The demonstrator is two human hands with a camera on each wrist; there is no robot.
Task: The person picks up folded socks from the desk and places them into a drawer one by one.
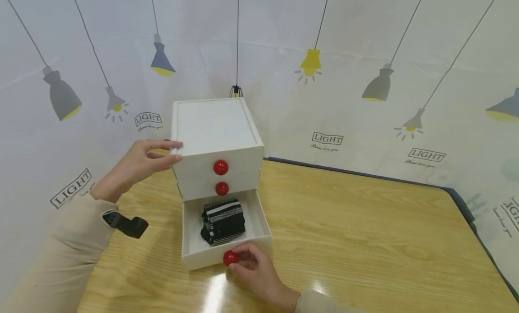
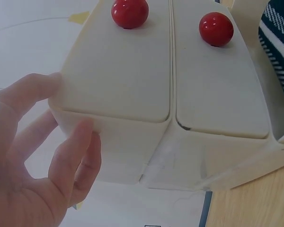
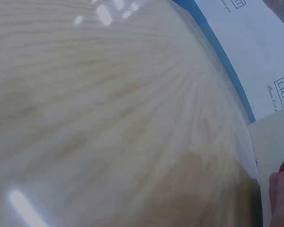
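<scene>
A small white drawer cabinet [image 1: 212, 124] stands on the table, its two upper drawers closed, each with a red ball knob. The bottom drawer [image 1: 190, 261] is pulled out. Inside it lies a folded black cloth with white stripes [image 1: 224, 220], also partly seen in the left wrist view. My right hand [image 1: 259, 272] pinches the bottom drawer's red knob [image 1: 230, 258] between thumb and fingers; only fingertips show at the edge of the right wrist view. At the cabinet's upper left front corner, my left hand [image 2: 33, 151] touches with fingertips and thumb, the fingers loosely extended.
The wooden table [image 1: 344, 223] extends to the right of the cabinet, with a dark edge [image 1: 365, 173] along its back. Behind it hangs a pale backdrop [image 1: 279, 106] printed with lamps. A black strap [image 1: 127, 225] sits at the left wrist.
</scene>
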